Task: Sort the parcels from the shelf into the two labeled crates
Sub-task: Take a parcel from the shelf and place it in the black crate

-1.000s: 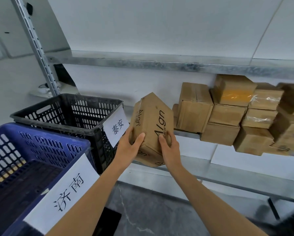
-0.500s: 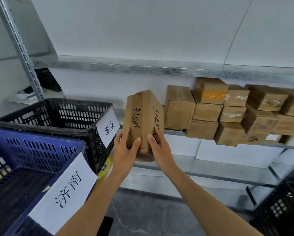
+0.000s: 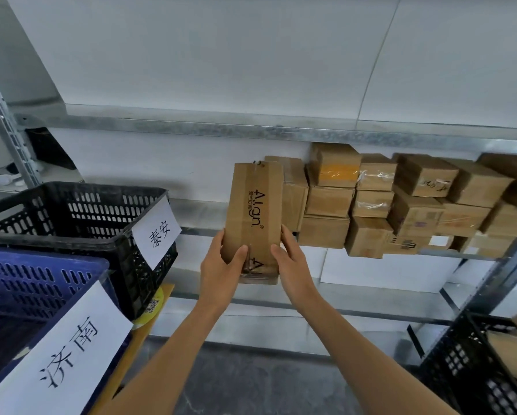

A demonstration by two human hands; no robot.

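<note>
The left hand and right hand grip the lower end of 1 upright cardboard parcel marked "Align" — held just right of the black crate. Further right of that crate, more parcels sit stacked on the shelf; the blue crate stands just left of it.

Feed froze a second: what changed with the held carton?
The Align carton has been turned from tilted, showing two faces, to upright with one narrow printed face toward the camera. The left hand and right hand still grip its lower end. The black crate, blue crate and stacked cartons stayed put.
</note>
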